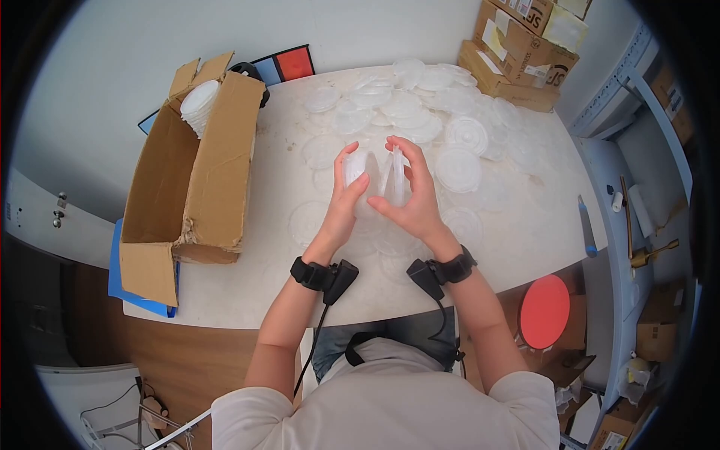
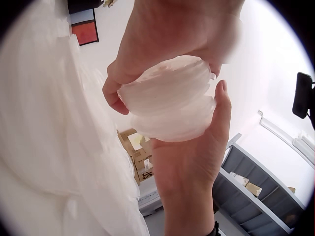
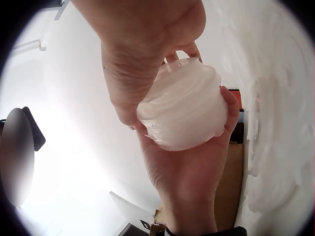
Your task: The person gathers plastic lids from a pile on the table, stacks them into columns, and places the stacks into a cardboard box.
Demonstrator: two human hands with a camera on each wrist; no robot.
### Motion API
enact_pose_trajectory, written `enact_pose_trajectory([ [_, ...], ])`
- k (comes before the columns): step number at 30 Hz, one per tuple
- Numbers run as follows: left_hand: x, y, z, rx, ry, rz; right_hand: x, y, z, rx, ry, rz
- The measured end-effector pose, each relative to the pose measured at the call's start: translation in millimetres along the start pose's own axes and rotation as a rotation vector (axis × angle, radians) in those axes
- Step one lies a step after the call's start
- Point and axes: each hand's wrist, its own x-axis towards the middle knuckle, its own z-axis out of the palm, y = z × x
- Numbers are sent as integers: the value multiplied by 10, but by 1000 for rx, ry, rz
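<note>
Over the table, my left hand [image 1: 345, 206] grips a stack of translucent plastic lids [image 1: 358, 166], thumb on the near side and fingers around the far edge. Facing it, my right hand [image 1: 420, 206] holds a thinner stack of the same lids [image 1: 396, 176] on edge between thumb and fingers. A narrow wedge-shaped gap separates the stacks in the head view. Seen from the left wrist, the left stack [image 2: 165, 88] and right stack [image 2: 172, 123] lie face to face, cupped between both hands. Loose round lids [image 1: 405, 105] are spread over the table beyond the hands.
An open cardboard box [image 1: 214, 180] with a stack of white lids [image 1: 200, 105] inside stands at the left. Closed cartons [image 1: 517, 52] are piled at the back right. A blue-handled tool [image 1: 586, 229] lies by the right edge of the white table [image 1: 262, 285]. A red stool [image 1: 545, 311] stands below.
</note>
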Motion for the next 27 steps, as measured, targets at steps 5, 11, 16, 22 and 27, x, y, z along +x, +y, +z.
enact_pose_trajectory([
  [5, -5, -22, 14, 11, -85, -36, 0, -17, 2, 22, -32, -18],
  [11, -1, -5, 7, -60, -175, -73, 6, -46, -4, 14, -93, -41],
  [16, -18, 72, 13, -57, -139, -73, 20, -47, 6, -57, -165, -89],
  [22, -29, 53, 22, -146, -147, -77, -32, 17, 72, -91, -243, -80],
  [27, -34, -22, 25, -106, -167, -176, -107, 137, 126, -306, -291, -157],
])
